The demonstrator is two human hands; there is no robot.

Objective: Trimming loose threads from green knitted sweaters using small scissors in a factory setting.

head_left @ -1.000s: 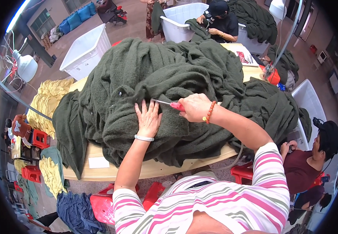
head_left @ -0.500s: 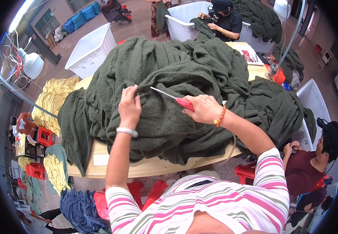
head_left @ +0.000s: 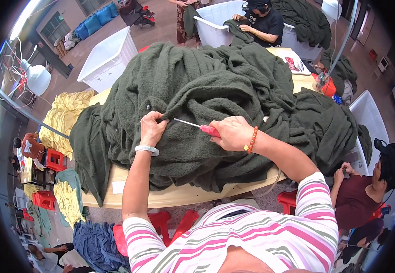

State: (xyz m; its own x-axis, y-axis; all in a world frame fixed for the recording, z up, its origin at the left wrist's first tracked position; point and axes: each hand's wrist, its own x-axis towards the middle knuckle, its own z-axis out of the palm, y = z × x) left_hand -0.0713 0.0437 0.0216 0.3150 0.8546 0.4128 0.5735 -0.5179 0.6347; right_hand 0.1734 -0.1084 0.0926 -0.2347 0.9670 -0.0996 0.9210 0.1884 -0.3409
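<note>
A large heap of dark green fleecy cloth (head_left: 197,82) covers most of the wooden table (head_left: 179,196). At the heap's near middle, my left hand (head_left: 152,128) is closed, pinching a fold of this cloth. A small dark round button (head_left: 149,108) shows just beyond its fingers. My right hand (head_left: 234,133) grips a red-handled tool with a thin metal shaft (head_left: 210,131); its exact kind is unclear. The shaft points left, its tip close to the cloth by my left fingertips. Whether the tip touches the cloth, I cannot tell.
White bins (head_left: 106,61) stand beyond the table; another (head_left: 371,120) is at the right. One person (head_left: 263,25) handles green cloth at the far side, another (head_left: 359,186) sits at the right. Yellow cloth (head_left: 65,116) and red stools (head_left: 55,159) are at the left.
My left hand has come down and closed on a cloth fold, uncovering the button. The right hand has lowered slightly leftward with the tool, its tip now near the left fingers.
</note>
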